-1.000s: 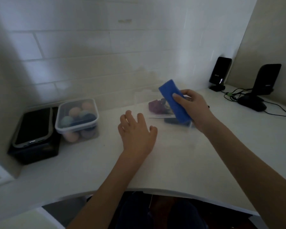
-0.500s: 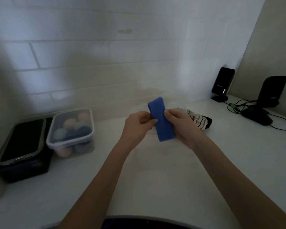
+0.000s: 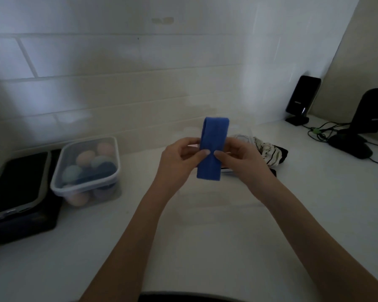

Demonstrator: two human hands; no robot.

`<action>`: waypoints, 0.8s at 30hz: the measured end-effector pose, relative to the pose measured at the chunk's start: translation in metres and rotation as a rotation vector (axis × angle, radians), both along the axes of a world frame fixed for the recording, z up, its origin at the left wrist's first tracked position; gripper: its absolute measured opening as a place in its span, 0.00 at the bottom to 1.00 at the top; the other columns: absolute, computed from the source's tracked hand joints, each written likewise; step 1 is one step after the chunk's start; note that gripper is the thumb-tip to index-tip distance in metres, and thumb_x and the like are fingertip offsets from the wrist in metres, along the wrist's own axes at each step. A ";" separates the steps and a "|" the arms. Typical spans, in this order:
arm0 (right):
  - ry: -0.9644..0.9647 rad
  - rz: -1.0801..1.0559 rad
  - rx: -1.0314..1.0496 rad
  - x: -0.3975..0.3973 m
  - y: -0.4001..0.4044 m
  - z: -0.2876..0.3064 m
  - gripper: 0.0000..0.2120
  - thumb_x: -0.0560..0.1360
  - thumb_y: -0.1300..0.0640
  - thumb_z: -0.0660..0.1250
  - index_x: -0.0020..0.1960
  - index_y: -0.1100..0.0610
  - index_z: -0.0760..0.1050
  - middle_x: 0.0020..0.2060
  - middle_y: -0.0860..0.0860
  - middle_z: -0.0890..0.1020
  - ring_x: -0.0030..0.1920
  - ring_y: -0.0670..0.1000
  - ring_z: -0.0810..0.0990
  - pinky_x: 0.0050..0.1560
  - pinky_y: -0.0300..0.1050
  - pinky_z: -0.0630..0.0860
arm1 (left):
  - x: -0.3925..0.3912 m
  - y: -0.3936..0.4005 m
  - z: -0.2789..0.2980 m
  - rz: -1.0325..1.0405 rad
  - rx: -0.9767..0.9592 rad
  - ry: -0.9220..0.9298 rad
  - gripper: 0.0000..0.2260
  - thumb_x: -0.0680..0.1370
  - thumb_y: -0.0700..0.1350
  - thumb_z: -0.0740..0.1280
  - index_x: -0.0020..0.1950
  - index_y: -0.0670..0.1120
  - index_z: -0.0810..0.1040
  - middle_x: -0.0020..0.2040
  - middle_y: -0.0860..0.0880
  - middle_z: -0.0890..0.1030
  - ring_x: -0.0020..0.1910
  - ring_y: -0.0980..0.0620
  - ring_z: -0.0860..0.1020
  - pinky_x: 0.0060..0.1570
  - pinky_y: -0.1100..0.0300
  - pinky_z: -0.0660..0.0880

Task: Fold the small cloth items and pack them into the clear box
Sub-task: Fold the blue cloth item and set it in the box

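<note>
A folded blue cloth strip [image 3: 213,147] is held upright above the white counter. My left hand [image 3: 179,159] pinches its left side and my right hand [image 3: 242,160] pinches its right side, thumbs meeting on the front. Behind my right hand lies a striped white cloth [image 3: 265,152] beside a dark cloth [image 3: 282,154]. A clear box [image 3: 247,131] stands behind the hands, mostly hidden and hard to make out.
A lidded clear container [image 3: 85,168] of coloured rolled items stands at the left, next to a black box with a phone [image 3: 15,184] on it. Two black speakers [image 3: 302,99] [image 3: 371,112], a dark mouse [image 3: 350,146] and cables sit at the right.
My left hand left the counter and took hold of the blue cloth together with my right hand. The cloth came toward me, away from the box, and now stands upright.
</note>
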State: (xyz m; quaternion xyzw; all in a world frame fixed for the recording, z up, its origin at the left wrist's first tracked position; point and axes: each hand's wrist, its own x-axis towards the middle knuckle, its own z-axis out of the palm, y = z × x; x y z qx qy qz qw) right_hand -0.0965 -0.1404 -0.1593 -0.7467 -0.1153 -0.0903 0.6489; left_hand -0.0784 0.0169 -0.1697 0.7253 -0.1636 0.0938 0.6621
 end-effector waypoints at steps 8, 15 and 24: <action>-0.055 0.023 0.046 -0.006 0.001 0.002 0.12 0.74 0.68 0.65 0.57 0.64 0.74 0.45 0.60 0.82 0.44 0.53 0.84 0.46 0.43 0.81 | -0.005 0.002 -0.002 0.018 0.010 -0.034 0.06 0.74 0.40 0.69 0.50 0.42 0.79 0.41 0.46 0.84 0.39 0.52 0.84 0.37 0.59 0.81; -0.102 0.042 0.047 -0.015 0.002 0.006 0.13 0.75 0.70 0.63 0.59 0.67 0.74 0.40 0.57 0.81 0.38 0.45 0.83 0.41 0.38 0.80 | -0.008 0.001 -0.001 -0.008 0.060 -0.111 0.08 0.73 0.44 0.71 0.51 0.48 0.79 0.41 0.49 0.85 0.39 0.55 0.84 0.38 0.63 0.79; -0.131 0.113 -0.010 -0.017 0.002 0.010 0.19 0.74 0.76 0.56 0.58 0.61 0.74 0.45 0.49 0.81 0.43 0.40 0.81 0.45 0.41 0.81 | -0.008 0.005 0.005 -0.121 -0.024 -0.102 0.14 0.74 0.30 0.64 0.47 0.48 0.80 0.38 0.56 0.84 0.40 0.55 0.83 0.32 0.60 0.79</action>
